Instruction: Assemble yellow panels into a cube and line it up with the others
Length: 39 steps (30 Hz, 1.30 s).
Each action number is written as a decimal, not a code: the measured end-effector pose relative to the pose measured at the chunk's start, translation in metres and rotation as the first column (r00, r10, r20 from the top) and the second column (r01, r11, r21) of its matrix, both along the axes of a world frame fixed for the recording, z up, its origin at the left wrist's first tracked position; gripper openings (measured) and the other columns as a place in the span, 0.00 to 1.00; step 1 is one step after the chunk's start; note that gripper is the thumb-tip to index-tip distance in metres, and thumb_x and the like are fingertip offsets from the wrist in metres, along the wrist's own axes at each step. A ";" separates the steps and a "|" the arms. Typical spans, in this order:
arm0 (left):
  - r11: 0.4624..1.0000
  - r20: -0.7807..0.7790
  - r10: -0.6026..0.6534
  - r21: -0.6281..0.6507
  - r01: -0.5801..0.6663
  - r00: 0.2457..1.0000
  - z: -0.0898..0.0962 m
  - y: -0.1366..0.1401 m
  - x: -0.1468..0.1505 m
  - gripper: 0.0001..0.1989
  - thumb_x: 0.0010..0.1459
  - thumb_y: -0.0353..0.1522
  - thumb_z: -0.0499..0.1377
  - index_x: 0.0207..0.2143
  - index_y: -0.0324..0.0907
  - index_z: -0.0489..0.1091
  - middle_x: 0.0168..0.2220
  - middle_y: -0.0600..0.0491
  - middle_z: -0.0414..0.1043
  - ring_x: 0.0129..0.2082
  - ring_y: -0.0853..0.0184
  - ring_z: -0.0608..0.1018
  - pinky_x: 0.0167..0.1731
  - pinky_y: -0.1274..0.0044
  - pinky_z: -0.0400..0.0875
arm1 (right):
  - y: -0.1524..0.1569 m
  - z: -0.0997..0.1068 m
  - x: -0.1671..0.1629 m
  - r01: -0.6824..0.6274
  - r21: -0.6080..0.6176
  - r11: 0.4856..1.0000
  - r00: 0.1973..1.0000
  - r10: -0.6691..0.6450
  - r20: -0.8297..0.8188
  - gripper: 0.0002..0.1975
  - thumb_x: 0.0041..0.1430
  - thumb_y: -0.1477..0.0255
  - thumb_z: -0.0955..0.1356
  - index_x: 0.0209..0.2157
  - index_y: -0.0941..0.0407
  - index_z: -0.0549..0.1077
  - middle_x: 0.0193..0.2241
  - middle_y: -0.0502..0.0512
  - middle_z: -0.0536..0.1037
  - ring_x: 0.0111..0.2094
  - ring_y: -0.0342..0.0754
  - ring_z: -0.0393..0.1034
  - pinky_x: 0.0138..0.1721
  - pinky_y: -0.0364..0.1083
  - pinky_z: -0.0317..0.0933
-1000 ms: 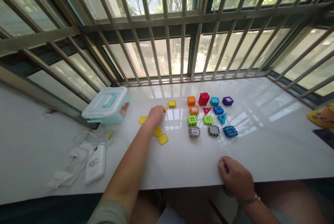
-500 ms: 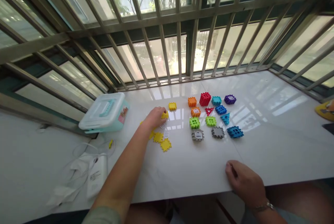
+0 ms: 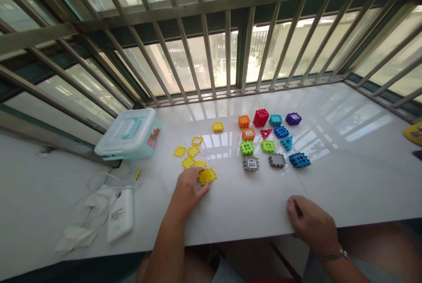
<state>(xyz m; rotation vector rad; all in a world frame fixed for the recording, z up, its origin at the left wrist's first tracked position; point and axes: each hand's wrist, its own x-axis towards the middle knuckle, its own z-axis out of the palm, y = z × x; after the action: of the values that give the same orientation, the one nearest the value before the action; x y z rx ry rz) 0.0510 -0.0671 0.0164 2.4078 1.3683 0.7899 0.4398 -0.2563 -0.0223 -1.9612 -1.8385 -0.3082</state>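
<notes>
My left hand (image 3: 189,190) pinches a yellow notched building tile (image 3: 206,176) between thumb and fingers, low over the table. Whether one tile or more lies in that grip I cannot tell. Just beyond its fingertips are several loose yellow tiles (image 3: 188,162), one with a white window insert (image 3: 197,140), plus two loose white window pieces (image 3: 210,163). A small stack of yellow tiles (image 3: 218,127) stands farther back. My right hand (image 3: 313,226) rests near the front edge, fingers curled into a loose fist; the inside of the fist is hidden.
Coloured tile stacks stand right of centre: red (image 3: 261,118), orange (image 3: 244,121), green (image 3: 247,147), grey (image 3: 251,163), blue (image 3: 299,160) and purple (image 3: 293,118). At left are a lidded box (image 3: 132,136), a white power bank (image 3: 120,215) and cables. Window bars border the back.
My left hand has come back toward me from the far yellow tiles and now grips yellow at the nearest one. My right hand stays in place. The view has tilted slightly.
</notes>
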 end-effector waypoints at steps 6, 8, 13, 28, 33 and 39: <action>0.999 0.039 0.011 0.039 -0.013 0.999 -0.006 0.004 -0.013 0.21 0.63 0.35 0.68 0.57 0.49 0.70 0.53 0.47 0.80 0.54 0.52 0.81 0.59 0.58 0.75 | -0.001 0.002 -0.001 0.063 -0.023 0.998 0.998 -0.063 0.010 0.16 0.74 0.61 0.64 0.37 0.53 0.79 0.27 0.51 0.79 0.28 0.47 0.73 0.32 0.47 0.56; 1.000 0.039 -0.024 0.021 0.023 0.999 -0.005 0.004 -0.006 0.22 0.63 0.34 0.68 0.57 0.48 0.70 0.53 0.47 0.80 0.55 0.53 0.81 0.60 0.59 0.75 | -0.001 0.003 -0.003 0.079 -0.035 0.996 0.997 -0.078 0.014 0.17 0.74 0.60 0.64 0.37 0.53 0.79 0.27 0.52 0.79 0.28 0.48 0.73 0.31 0.47 0.55; 0.995 -0.003 -0.090 -0.034 0.090 0.996 -0.006 -0.003 0.007 0.24 0.60 0.30 0.68 0.58 0.48 0.71 0.55 0.48 0.80 0.57 0.53 0.79 0.63 0.57 0.71 | 0.000 0.005 -0.004 0.109 -0.057 0.992 0.994 -0.108 0.012 0.19 0.74 0.59 0.63 0.37 0.54 0.80 0.28 0.53 0.80 0.29 0.49 0.73 0.31 0.47 0.54; 0.997 -0.064 -0.080 -0.008 0.080 0.995 -0.012 -0.023 0.050 0.21 0.61 0.40 0.73 0.54 0.50 0.74 0.49 0.47 0.80 0.53 0.50 0.79 0.64 0.51 0.68 | 0.001 0.004 -0.002 0.070 -0.037 0.997 0.997 -0.070 -0.008 0.18 0.73 0.60 0.64 0.36 0.53 0.80 0.26 0.53 0.80 0.28 0.48 0.72 0.30 0.47 0.54; 0.994 0.000 -0.109 0.012 0.109 0.994 -0.010 -0.021 0.047 0.19 0.64 0.37 0.71 0.55 0.50 0.73 0.52 0.47 0.81 0.55 0.51 0.79 0.62 0.54 0.71 | 0.000 0.004 -0.003 0.075 -0.032 0.997 0.997 -0.075 -0.007 0.17 0.74 0.61 0.64 0.37 0.53 0.80 0.27 0.52 0.80 0.28 0.48 0.73 0.31 0.46 0.55; 0.961 0.046 -0.263 -0.070 0.266 0.964 -0.002 -0.022 0.033 0.28 0.65 0.30 0.67 0.66 0.53 0.68 0.59 0.49 0.79 0.64 0.55 0.77 0.72 0.53 0.64 | 0.000 -0.002 0.002 0.064 -0.022 0.998 0.998 -0.064 0.008 0.17 0.74 0.60 0.64 0.37 0.53 0.80 0.27 0.52 0.80 0.28 0.48 0.73 0.31 0.47 0.56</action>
<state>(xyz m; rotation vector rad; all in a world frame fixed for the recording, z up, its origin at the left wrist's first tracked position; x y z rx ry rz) 0.0837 -0.0888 0.0149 2.4356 1.0133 0.6942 0.4415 -0.2560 -0.0248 -2.0394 -1.7936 -0.3169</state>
